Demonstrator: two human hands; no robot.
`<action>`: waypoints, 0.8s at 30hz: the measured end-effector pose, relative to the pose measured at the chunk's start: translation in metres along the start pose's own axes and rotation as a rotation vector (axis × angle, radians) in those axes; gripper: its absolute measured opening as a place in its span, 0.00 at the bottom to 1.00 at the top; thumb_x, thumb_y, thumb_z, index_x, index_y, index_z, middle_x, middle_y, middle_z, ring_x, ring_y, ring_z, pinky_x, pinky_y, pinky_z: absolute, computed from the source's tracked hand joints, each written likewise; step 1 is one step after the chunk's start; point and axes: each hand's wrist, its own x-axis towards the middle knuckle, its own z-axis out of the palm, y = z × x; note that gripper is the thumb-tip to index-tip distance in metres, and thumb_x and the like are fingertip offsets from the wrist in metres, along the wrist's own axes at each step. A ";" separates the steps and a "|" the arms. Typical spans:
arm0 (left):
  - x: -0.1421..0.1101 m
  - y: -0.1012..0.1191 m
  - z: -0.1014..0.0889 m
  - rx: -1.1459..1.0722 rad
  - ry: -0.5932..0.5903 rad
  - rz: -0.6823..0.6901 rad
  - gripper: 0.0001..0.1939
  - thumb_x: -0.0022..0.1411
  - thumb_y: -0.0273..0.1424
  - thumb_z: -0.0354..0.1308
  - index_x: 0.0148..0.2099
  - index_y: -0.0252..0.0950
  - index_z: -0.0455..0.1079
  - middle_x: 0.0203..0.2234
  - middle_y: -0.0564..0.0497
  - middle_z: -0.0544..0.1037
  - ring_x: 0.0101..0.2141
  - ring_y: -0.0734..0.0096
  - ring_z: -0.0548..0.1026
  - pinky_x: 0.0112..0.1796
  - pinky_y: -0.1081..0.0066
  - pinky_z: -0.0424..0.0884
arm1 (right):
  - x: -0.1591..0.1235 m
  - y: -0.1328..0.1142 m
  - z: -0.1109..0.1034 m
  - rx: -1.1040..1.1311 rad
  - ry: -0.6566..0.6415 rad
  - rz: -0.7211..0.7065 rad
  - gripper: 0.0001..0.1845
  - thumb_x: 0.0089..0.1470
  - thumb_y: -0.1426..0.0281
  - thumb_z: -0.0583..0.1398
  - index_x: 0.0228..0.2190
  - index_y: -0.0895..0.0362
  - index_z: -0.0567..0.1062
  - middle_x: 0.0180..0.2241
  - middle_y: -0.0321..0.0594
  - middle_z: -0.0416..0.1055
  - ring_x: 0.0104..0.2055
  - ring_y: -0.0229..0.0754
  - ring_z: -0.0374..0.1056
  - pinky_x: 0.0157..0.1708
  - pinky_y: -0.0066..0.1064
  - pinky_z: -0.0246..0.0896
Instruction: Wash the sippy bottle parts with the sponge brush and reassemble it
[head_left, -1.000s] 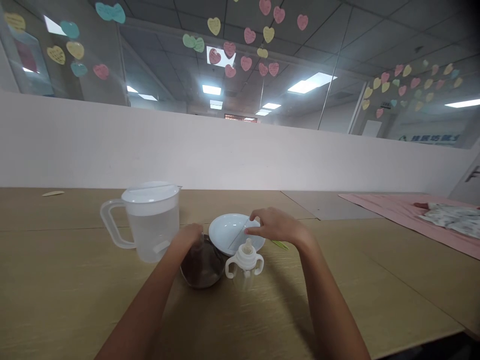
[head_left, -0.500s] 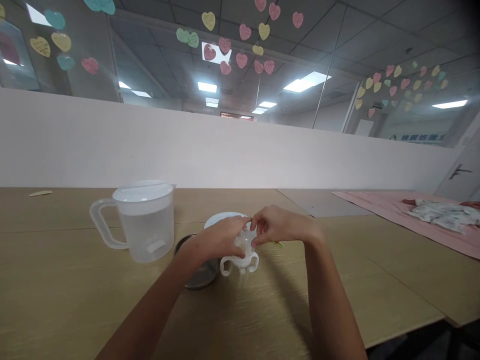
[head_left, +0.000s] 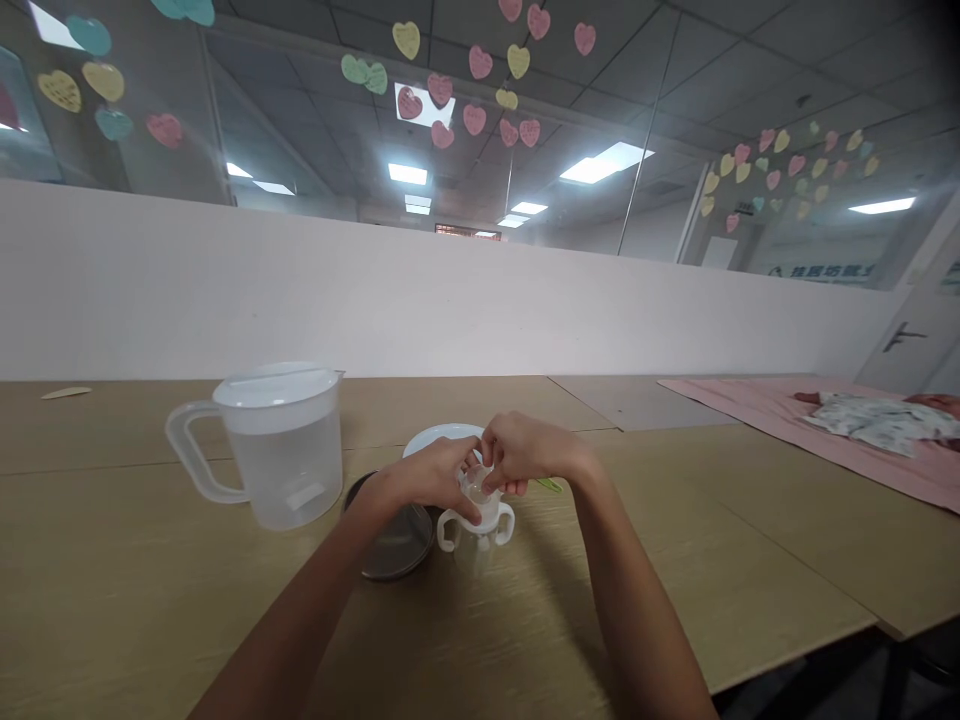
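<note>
A clear baby bottle with two white side handles (head_left: pixel 474 548) stands on the table in front of me. My left hand (head_left: pixel 439 475) curls round its upper part from the left, thumb at the near side. From the right, my right hand (head_left: pixel 517 447) has its fingers pinched at the clear cap (head_left: pixel 478 482) on top. The fingers partly cover the cap, so how loose it sits is hidden. Just left of the bottle, partly under my left wrist, is a round metal dish (head_left: pixel 397 550). A white plate (head_left: pixel 442 432) lies behind my hands.
A lidded, translucent pitcher (head_left: pixel 281 450) holding clear liquid stands at the left. A thin green item (head_left: pixel 550 485) shows beside my right wrist. On the right, a doll-like figure in patterned clothing (head_left: pixel 870 420) lies on a pink cloth (head_left: pixel 720 400). A pale flat stick (head_left: pixel 67 393) lies far left.
My right hand has shifted a little left, its fingers now bent down closer over the cap. My left hand has moved slightly left with its hold kept. The view has turned slightly.
</note>
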 end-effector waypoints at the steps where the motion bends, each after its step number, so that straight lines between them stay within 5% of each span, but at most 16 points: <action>1: 0.000 0.000 0.000 0.005 -0.004 0.001 0.30 0.37 0.37 0.63 0.45 0.39 0.60 0.40 0.52 0.69 0.37 0.66 0.69 0.32 0.74 0.64 | 0.000 -0.001 0.000 0.003 0.003 0.009 0.08 0.38 0.70 0.63 0.23 0.61 0.69 0.19 0.37 0.70 0.21 0.36 0.68 0.18 0.21 0.60; 6: 0.000 0.003 0.006 0.076 -0.042 -0.003 0.29 0.41 0.40 0.60 0.47 0.39 0.60 0.39 0.51 0.71 0.39 0.63 0.69 0.33 0.72 0.64 | 0.000 0.000 -0.001 0.009 0.002 -0.004 0.12 0.38 0.70 0.63 0.28 0.62 0.71 0.18 0.36 0.69 0.18 0.34 0.65 0.15 0.21 0.58; 9: -0.005 -0.001 0.002 0.065 -0.083 0.001 0.39 0.40 0.41 0.61 0.55 0.40 0.55 0.45 0.49 0.69 0.44 0.61 0.68 0.39 0.70 0.64 | -0.005 0.007 -0.009 0.044 -0.026 -0.042 0.20 0.39 0.63 0.64 0.35 0.63 0.71 0.21 0.38 0.71 0.20 0.34 0.65 0.17 0.22 0.60; 14: -0.022 -0.012 -0.024 0.010 -0.006 -0.051 0.52 0.37 0.43 0.63 0.62 0.43 0.42 0.55 0.47 0.60 0.51 0.60 0.62 0.45 0.70 0.60 | -0.025 0.032 -0.028 0.109 0.245 -0.046 0.30 0.43 0.55 0.61 0.43 0.62 0.69 0.28 0.43 0.72 0.26 0.36 0.68 0.23 0.24 0.63; 16: -0.025 -0.015 -0.029 0.013 0.002 -0.110 0.51 0.37 0.44 0.63 0.61 0.43 0.44 0.54 0.47 0.61 0.51 0.60 0.62 0.45 0.70 0.61 | -0.031 0.039 -0.032 0.114 0.302 0.000 0.31 0.44 0.53 0.60 0.44 0.62 0.68 0.29 0.44 0.72 0.26 0.36 0.68 0.22 0.24 0.64; 19: -0.017 -0.014 -0.020 0.004 -0.058 -0.098 0.46 0.36 0.42 0.64 0.58 0.41 0.52 0.49 0.48 0.67 0.47 0.63 0.66 0.43 0.72 0.62 | -0.028 0.037 -0.027 0.101 0.162 0.047 0.34 0.42 0.52 0.60 0.44 0.63 0.68 0.26 0.44 0.72 0.23 0.36 0.67 0.20 0.24 0.63; 24: 0.007 -0.016 0.011 0.008 -0.175 0.012 0.22 0.37 0.39 0.64 0.36 0.36 0.70 0.30 0.55 0.74 0.32 0.68 0.71 0.29 0.76 0.63 | -0.001 0.006 0.003 -0.073 -0.016 0.051 0.28 0.36 0.53 0.63 0.34 0.63 0.72 0.18 0.38 0.69 0.18 0.36 0.65 0.15 0.23 0.58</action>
